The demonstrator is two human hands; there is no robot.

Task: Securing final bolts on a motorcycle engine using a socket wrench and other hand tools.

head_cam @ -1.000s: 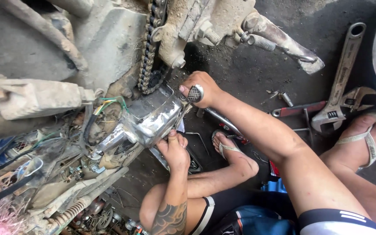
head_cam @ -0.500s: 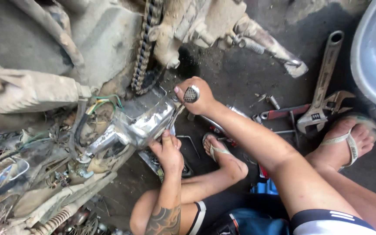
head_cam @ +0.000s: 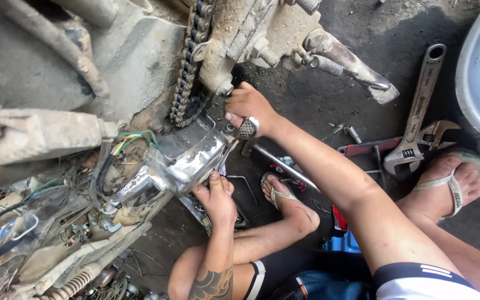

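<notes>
Gripping the knurled silver metal handle [head_cam: 246,128] of a tool, the right hand [head_cam: 249,108] has its fingers closed around it, just beside the shiny chrome engine side cover [head_cam: 187,161] of a dirty motorcycle. That cover sits on the engine, below the greasy drive chain [head_cam: 189,66] and next to a bundle of coloured wires [head_cam: 129,141]. The left hand [head_cam: 216,197] presses against the cover's lower edge, thumb up on the chrome and fingers curled under it; whether they clasp anything else cannot be told. A long steel rod [head_cam: 281,164] runs from the handle toward the person's sandalled foot [head_cam: 281,197]. On the dark oily floor [head_cam: 306,100], well apart from both hands, lie a large adjustable wrench [head_cam: 418,111] and a red-handled tool [head_cam: 365,148].
</notes>
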